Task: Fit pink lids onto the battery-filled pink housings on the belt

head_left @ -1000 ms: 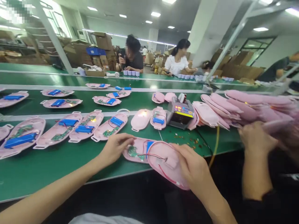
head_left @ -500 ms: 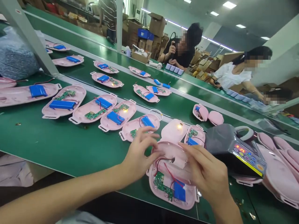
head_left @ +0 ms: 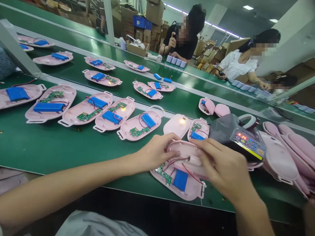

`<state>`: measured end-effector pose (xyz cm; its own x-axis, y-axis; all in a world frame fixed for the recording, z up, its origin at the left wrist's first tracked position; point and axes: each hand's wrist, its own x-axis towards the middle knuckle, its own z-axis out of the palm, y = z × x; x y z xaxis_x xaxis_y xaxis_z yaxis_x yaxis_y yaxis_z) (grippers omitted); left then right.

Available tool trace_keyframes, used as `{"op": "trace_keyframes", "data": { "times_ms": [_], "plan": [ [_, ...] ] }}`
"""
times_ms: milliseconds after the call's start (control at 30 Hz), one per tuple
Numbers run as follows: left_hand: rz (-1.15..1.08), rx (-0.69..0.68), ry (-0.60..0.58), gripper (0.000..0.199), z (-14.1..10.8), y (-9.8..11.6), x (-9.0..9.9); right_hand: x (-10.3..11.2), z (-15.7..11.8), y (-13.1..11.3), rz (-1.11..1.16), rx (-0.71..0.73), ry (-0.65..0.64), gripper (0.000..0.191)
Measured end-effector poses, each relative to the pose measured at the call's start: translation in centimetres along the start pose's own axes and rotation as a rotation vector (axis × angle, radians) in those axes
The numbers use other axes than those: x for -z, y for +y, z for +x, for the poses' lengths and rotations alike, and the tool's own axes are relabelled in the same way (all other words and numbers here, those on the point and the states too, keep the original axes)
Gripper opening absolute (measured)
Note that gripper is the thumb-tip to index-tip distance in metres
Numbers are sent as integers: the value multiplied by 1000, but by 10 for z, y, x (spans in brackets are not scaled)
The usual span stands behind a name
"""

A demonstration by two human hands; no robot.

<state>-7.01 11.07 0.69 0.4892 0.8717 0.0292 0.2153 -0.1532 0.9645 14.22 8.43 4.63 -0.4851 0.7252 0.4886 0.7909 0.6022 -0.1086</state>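
Both hands hold a pink plastic cover (head_left: 183,149) by its two ends, tilted with its inner side towards me. My left hand (head_left: 159,149) pinches the left end, and my right hand (head_left: 219,160) has fingers wrapped round the right end. Below the cover lies a pink shell (head_left: 190,193) on the table, holding a green circuit board (head_left: 166,177) and a blue battery pack (head_left: 180,179). Red and black wires (head_left: 178,160) run between cover and shell. A loose red wire with a white plug (head_left: 203,184) lies at the shell's right end.
Several pink shells with boards and batteries (head_left: 140,126) line the green table (head_left: 73,150). A closed pink case (head_left: 177,124) with a glowing light lies behind my hands. A dark machine with a red display (head_left: 236,141) stands at right, beside stacked pink covers (head_left: 278,157). Two people work across the belt.
My left hand has closed on the cover's left end, where its fingers were spread before. The cover is tilted a little differently, and the whole view has shifted.
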Motion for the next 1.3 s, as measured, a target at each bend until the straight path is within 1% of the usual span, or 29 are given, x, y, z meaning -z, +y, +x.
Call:
{"op": "trace_keyframes", "data": {
  "times_ms": [67, 167, 267, 333, 367, 467, 567, 667, 767, 900, 1033, 1133, 1200, 1233, 1267, 1300],
  "plan": [
    [-93, 19, 18, 28, -1, -3, -5, -14, 0, -3, 81, -119, -30, 23],
    [-172, 47, 70, 31, -4, -7, -9, -36, 4, -6, 165, -250, -56, 15],
    [-196, 84, 95, 31, -5, -7, -4, -48, 11, -6, 248, -288, 13, 15],
    [-185, 107, 62, 27, -4, -5, 2, -50, 17, -6, 297, -283, 64, 17],
    [-176, 116, 47, 27, -3, -4, 5, -50, 20, -6, 312, -276, 56, 17],
    [-164, 137, 36, 30, 0, -5, 11, -50, 28, -6, 318, -280, -50, 18],
    [-165, 167, 23, 36, 1, -8, 10, -49, 32, -3, 340, -298, -144, 19],
    [-146, 201, 33, 38, 1, -10, 7, -47, 32, -1, 408, -285, -169, 20],
    [-146, 203, 60, 36, 0, -9, 6, -47, 31, -1, 423, -278, -160, 22],
    [-171, 187, 51, 30, -1, -6, 7, -53, 26, 0, 379, -268, -60, 25],
    [-186, 216, 30, 27, -2, -4, 9, -60, 28, 1, 408, -230, 17, 31],
    [-211, 229, 32, 27, 0, -4, 11, -59, 30, 0, 401, -194, 45, 34],
    [-199, 221, 35, 29, 1, -5, 11, -54, 22, -1, 402, -181, 78, 36],
    [-177, 218, 44, 31, 2, -6, 12, -52, 13, 0, 424, -216, 126, 36],
    [-146, 216, 58, 33, 2, -8, 13, -50, 1, 2, 461, -305, 230, 33],
    [-111, 217, 76, 35, 2, -10, 14, -49, -14, 6, 510, -453, 403, 26]
  ]
}}
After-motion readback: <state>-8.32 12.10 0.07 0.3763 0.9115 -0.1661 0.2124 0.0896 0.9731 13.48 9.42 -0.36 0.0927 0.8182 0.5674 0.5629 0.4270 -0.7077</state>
